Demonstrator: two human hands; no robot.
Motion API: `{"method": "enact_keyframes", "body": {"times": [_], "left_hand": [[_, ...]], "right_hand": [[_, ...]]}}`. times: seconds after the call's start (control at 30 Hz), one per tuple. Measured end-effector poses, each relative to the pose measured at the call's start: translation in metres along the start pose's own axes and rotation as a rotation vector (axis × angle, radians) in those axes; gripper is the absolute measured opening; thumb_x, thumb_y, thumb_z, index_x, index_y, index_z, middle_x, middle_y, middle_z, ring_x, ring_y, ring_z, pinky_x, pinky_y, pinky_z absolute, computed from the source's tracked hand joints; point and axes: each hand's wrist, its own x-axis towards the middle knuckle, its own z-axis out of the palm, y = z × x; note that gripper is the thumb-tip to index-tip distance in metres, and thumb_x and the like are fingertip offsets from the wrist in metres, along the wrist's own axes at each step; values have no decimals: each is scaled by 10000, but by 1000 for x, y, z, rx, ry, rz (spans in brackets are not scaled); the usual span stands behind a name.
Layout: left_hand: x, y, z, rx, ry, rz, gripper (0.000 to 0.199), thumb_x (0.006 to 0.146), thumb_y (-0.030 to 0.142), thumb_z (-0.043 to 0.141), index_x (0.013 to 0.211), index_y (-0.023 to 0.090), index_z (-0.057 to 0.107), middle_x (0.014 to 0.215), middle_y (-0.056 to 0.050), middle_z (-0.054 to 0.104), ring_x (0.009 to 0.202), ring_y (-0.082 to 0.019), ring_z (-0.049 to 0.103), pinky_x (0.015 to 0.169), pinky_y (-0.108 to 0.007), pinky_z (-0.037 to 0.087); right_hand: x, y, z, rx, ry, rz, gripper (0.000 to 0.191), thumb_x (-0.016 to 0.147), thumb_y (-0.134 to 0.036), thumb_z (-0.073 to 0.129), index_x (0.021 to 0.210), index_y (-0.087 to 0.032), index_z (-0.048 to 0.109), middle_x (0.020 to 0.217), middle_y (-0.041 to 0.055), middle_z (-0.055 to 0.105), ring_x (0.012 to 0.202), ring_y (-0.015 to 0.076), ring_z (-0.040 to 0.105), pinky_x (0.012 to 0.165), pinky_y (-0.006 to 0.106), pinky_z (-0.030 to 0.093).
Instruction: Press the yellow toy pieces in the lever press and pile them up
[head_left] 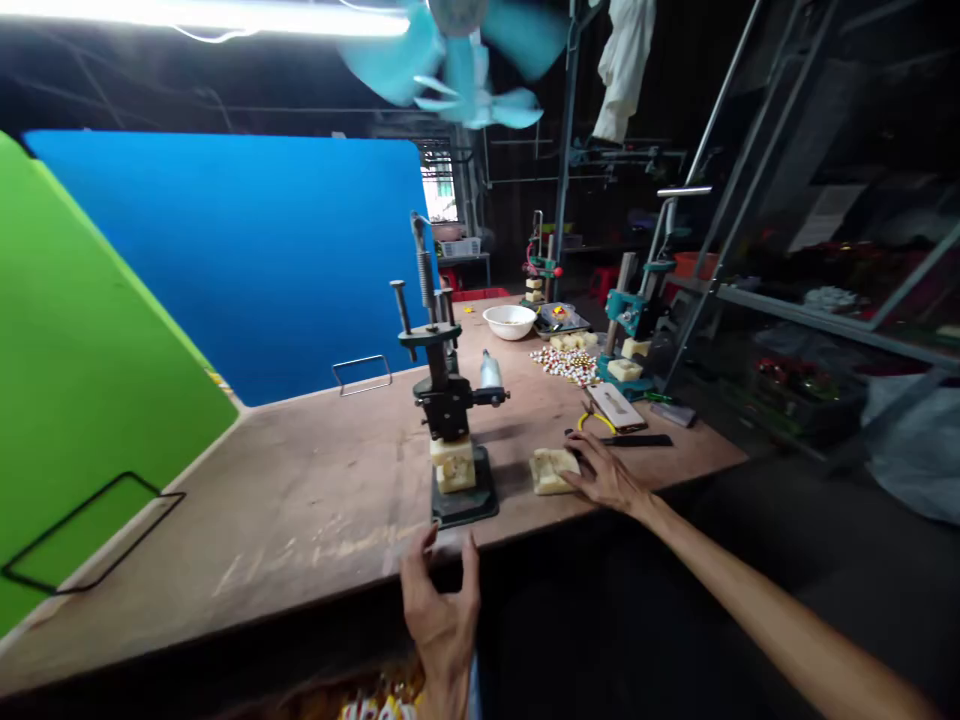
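One cream block (547, 473) beneath right hand's (604, 478) curled fingers, left hand (442, 600) open, empty, well apart.

Behind the brown desk (315, 470), a plain blue panel (247, 260) is showing beside a lime-green panel (82, 370), with a white bowl (510, 322) to its right.

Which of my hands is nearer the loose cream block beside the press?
Your right. The right hand touches the right side of the cream block; the left hand is farther off, in front of the press.
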Motion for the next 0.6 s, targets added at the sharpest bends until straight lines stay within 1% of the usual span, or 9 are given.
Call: {"method": "enact_keyframes", "body": {"times": [0.03,0.07,0.13,0.17,0.23,0.33,0.4,0.5,0.6], "left_hand": [[4,2,12,-25,-4,22,501,940,530,791,1318,219,685,1248,-116,749,1132,-296,734,1078,-448,574],[6,5,24,-67,-57,35,501,949,504,787,1346,220,674,1279,-125,751,1165,-300,742,1102,-459,578],[6,18,50,-205,-244,21,484,941,477,805,1337,222,695,1317,-133,759,1230,-305,748,1158,-474,571],[4,28,60,-297,-341,-31,493,931,475,820,1339,222,708,1356,-140,757,1281,-311,739,1198,-483,553],[1,55,76,-559,-512,-252,544,949,526,790,1385,208,719,1455,-165,737,1399,-333,695,1286,-517,489],[2,104,92,-1089,-740,-741,653,1061,601,554,1510,142,678,1618,-207,647,1575,-347,566,1377,-520,377],[1,133,106,-1345,-835,-955,688,1095,569,439,1560,108,649,1705,-196,565,1665,-325,448,1416,-476,298],[-15,164,147,-1444,-905,-1078,700,1094,553,411,1583,106,639,1751,-162,513,1713,-286,355,1433,-416,236],[-52,188,207,-1319,-932,-1133,723,1076,590,407,1566,125,664,1756,-134,511,1724,-273,332,1437,-413,218]], "right_hand": [[2,0,1,-4,-8,11,488,1055,-559,696,1424,-243,649,1583,164,590,1490,332,608,1265,537,541],[4,0,2,-9,-10,22,504,1059,-566,689,1441,-240,639,1591,170,583,1500,335,601,1266,540,541],[5,1,0,-26,-16,38,573,1057,-592,688,1496,-233,606,1609,185,568,1517,359,581,1265,571,535],[4,1,-4,-35,-14,43,612,1053,-605,694,1525,-231,587,1615,190,565,1522,372,573,1266,591,528],[-3,3,-18,-36,26,58,645,1054,-605,697,1564,-235,559,1622,189,562,1540,383,548,1286,612,497],[-26,14,-58,37,182,142,556,1101,-555,639,1556,-246,558,1585,175,592,1512,349,571,1299,566,479],[-50,28,-91,135,269,250,483,1132,-538,575,1525,-257,573,1540,163,629,1391,313,666,1208,498,562],[-95,49,-135,243,352,402,422,1151,-535,520,1488,-292,591,1459,134,698,1223,290,754,1089,459,626],[-146,54,-164,226,431,498,431,1153,-519,473,1542,-359,567,1454,110,718,1290,346,739,1138,554,606]]}}
